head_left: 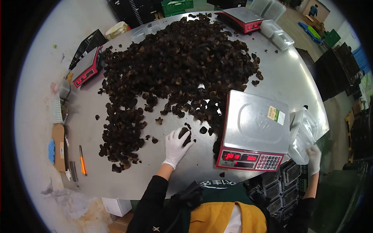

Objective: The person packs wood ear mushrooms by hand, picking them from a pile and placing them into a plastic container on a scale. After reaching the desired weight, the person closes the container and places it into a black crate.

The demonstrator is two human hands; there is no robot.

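Observation:
My left hand (176,147), in a white glove, lies low over the table with its fingers curled round a dark wood ear mushroom (185,136). Beyond it spreads a large heap of dark brown wood ear mushrooms (182,54), with a smaller arm of the heap to the left. At the table's right edge my right hand (314,159), also gloved, grips the edge of a clear plastic box (300,145) in a stack; its fingertips are partly hidden. Between my hands stands a scale (256,120), its steel pan bare and its red display reading -0.018.
Another scale (244,17) stands at the back, a third scale (88,66) at the left. More clear boxes (276,35) sit at the back right. An orange-handled knife (82,160) lies at left. Black trays (279,186) are below the table's edge. A person (313,10) is far off.

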